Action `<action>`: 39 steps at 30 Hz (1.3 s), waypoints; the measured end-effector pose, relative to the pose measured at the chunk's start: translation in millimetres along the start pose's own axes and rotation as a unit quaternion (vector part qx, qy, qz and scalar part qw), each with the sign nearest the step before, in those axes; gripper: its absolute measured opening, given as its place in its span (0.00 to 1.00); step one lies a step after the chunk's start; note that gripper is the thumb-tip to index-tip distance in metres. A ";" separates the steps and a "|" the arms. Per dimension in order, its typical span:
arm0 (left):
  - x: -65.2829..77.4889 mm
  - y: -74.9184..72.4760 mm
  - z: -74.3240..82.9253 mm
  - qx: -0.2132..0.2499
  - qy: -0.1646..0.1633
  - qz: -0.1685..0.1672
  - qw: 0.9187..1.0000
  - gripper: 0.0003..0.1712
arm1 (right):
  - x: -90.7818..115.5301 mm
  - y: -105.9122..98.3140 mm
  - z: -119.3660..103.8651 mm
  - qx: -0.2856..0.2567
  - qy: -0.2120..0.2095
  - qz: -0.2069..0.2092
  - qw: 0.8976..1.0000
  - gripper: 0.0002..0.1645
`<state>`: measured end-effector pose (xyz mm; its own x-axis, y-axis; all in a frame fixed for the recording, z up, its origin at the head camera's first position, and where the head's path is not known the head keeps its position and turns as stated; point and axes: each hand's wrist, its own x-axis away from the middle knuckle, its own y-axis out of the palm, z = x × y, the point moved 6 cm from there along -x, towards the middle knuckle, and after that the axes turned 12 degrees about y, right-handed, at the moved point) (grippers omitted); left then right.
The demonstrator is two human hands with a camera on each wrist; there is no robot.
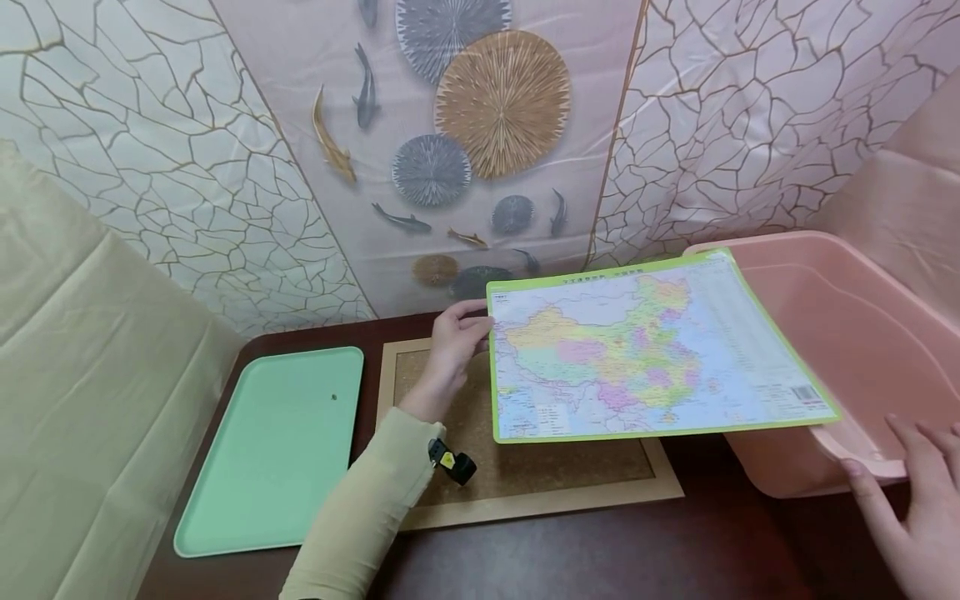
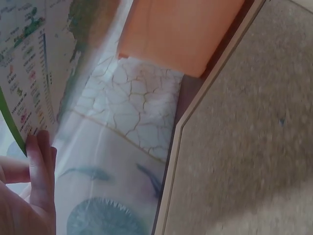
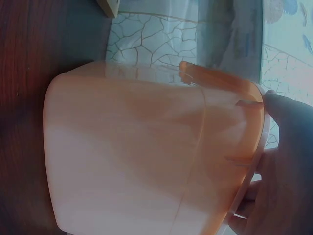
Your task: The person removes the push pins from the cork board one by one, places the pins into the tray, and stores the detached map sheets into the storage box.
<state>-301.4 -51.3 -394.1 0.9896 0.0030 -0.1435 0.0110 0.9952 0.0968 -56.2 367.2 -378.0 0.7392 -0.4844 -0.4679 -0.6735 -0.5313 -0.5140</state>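
My left hand [image 1: 453, 350] pinches the left edge of a laminated map sheet [image 1: 600, 358] with a green border, fingers and thumb on either side. The sheet hangs tilted above a brown board, its right corner overlapping the rim of a pink plastic bin [image 1: 847, 333]. In the left wrist view, the printed other side of the map [image 2: 29, 73] shows beside the left hand [image 2: 34, 181]. At lower right, my right hand [image 1: 922, 492] holds the bin's near rim. The right wrist view shows the right hand [image 3: 283, 161] at that rim, its fingers partly hidden.
A wood-framed brown board [image 1: 540, 479] lies flat on the dark table [image 1: 585, 550], under the map. To its left is a mint-green tray [image 1: 277, 450] with a small dark speck on it. Patterned cloth [image 1: 300, 208] hangs behind the table.
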 end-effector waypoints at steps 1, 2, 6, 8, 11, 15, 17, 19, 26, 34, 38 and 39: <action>0.4 2.9 0.3 0.002 0.000 0.000 1.000 0.20 | 0.0 -0.1 -0.2 0.002 0.000 0.000 1.000 0.38; 0.7 5.6 0.6 0.004 -0.001 0.000 1.000 0.20 | 0.1 0.0 -0.5 0.003 0.000 0.000 1.000 0.38; 1.2 16.8 5.0 0.010 -0.002 -0.007 1.000 0.21 | 0.5 -0.3 -0.6 0.016 0.005 0.000 1.000 0.38; 0.6 22.0 7.9 0.018 -0.003 -0.012 1.000 0.21 | 0.8 -0.2 -0.5 0.021 0.006 0.001 1.000 0.38; -1.4 29.5 12.5 0.031 -0.006 -0.021 0.999 0.21 | 0.8 0.0 -0.7 0.025 0.005 0.001 1.000 0.38; -4.2 37.1 18.8 0.046 -0.012 -0.029 0.998 0.22 | 0.8 0.7 0.2 0.027 0.009 -0.005 1.000 0.37; -5.9 40.5 22.6 0.050 -0.013 -0.034 0.998 0.22 | 0.8 0.7 0.8 0.025 0.011 -0.008 1.000 0.37; -7.5 43.8 26.6 0.054 -0.015 -0.039 0.998 0.23 | 0.6 0.5 1.0 0.023 0.011 -0.008 1.000 0.37; -10.7 58.7 42.0 0.075 -0.028 -0.063 0.995 0.24 | 0.5 0.2 1.7 0.008 0.009 -0.006 1.000 0.36; -14.2 79.4 56.2 0.106 -0.044 -0.068 0.991 0.26 | 0.8 0.3 2.2 -0.002 0.005 0.002 1.000 0.36; -16.0 90.2 62.6 0.112 -0.047 -0.078 0.990 0.28 | 1.2 0.6 3.3 0.000 0.007 0.002 1.000 0.35; -16.1 93.2 64.5 0.116 -0.047 -0.080 0.989 0.28 | 1.2 0.6 3.3 0.000 0.007 0.002 1.000 0.35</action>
<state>-307.1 35.2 -319.2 0.9813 -0.1730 -0.0847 0.1909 0.9329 0.3055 -55.8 368.6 -381.3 0.7366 -0.4957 -0.4602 -0.6763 -0.5288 -0.5128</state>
